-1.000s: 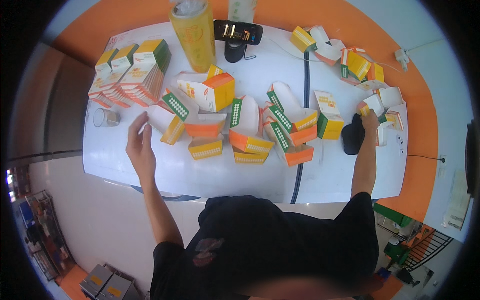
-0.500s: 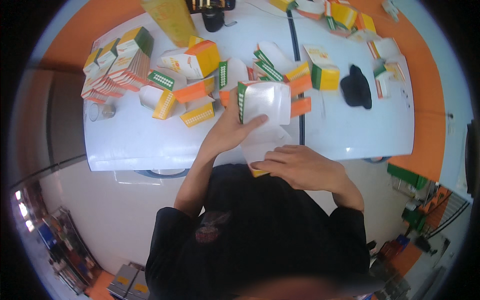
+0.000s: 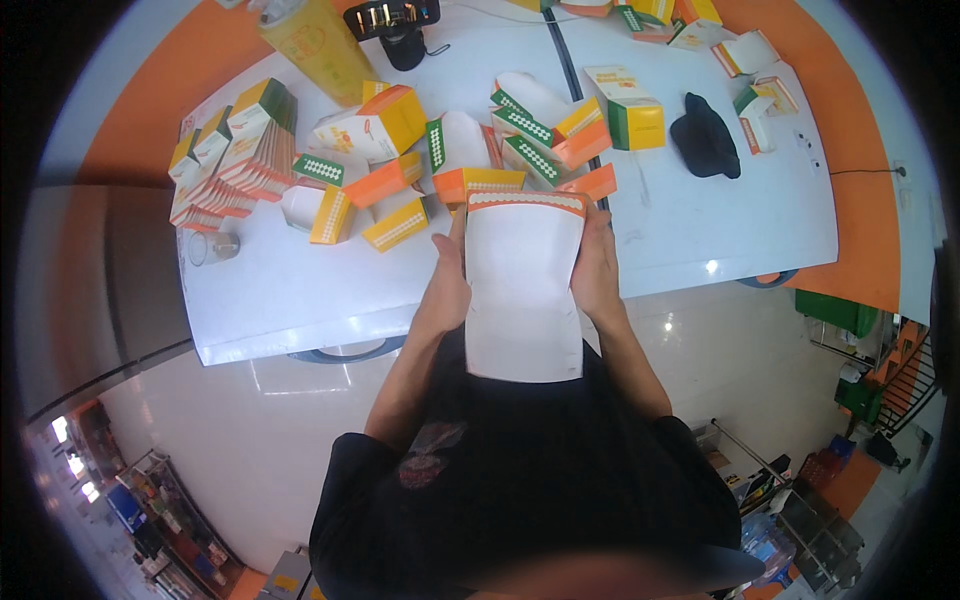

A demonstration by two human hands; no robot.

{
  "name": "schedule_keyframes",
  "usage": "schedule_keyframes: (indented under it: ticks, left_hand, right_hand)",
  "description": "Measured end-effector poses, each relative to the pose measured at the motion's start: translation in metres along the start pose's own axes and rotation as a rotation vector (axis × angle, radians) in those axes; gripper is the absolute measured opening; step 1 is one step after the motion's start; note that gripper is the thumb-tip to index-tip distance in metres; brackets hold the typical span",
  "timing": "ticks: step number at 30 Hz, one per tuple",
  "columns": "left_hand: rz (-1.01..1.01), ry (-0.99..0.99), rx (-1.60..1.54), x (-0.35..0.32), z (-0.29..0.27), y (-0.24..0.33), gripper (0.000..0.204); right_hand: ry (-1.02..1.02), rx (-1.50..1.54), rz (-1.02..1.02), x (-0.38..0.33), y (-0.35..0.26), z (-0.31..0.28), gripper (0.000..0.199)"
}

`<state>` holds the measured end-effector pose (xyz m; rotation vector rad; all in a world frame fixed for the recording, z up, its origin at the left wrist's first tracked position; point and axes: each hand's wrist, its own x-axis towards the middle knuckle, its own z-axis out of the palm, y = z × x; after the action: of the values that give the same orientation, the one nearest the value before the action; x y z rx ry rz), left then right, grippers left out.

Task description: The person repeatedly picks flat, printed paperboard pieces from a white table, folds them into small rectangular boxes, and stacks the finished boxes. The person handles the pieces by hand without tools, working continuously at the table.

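Between my two hands I hold a paper food box (image 3: 525,290), its white inside turned up and an orange edge at its far end. My left hand (image 3: 448,278) grips the box's left side, thumb along the edge. On the opposite side my right hand (image 3: 598,262) clasps it, with most fingers hidden underneath. The near flap hangs over my black shirt. Just beyond lies a loose pile of folded boxes (image 3: 478,180) in orange, yellow, green and white.
Stacks of flat cartons (image 3: 262,150) stand at the table's left, near a clear cup (image 3: 214,247). Behind are a yellow bag (image 3: 318,50) and a phone on a stand (image 3: 404,48). A finished-looking box (image 3: 632,122) and a black cap (image 3: 704,138) lie to the right.
My right hand has moved from the box's near end up to its right side. The box has turned and opened out flatter, with its white face toward me.
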<state>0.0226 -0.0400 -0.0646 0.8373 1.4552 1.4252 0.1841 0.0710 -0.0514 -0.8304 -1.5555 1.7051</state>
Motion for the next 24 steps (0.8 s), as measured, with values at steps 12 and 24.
schedule_keyframes:
  ticks: [12,24]
  left_hand:
    - [0.222,-0.081,0.035,0.007,-0.006,0.024,0.037]
    - [0.555,0.175,0.161,0.027,0.002,0.053,0.026]
  right_hand:
    - [0.07,-0.139,-0.465,-0.01,0.001,0.007,0.033]
    - [0.144,-0.38,-0.75,0.009,-0.03,0.013,0.021]
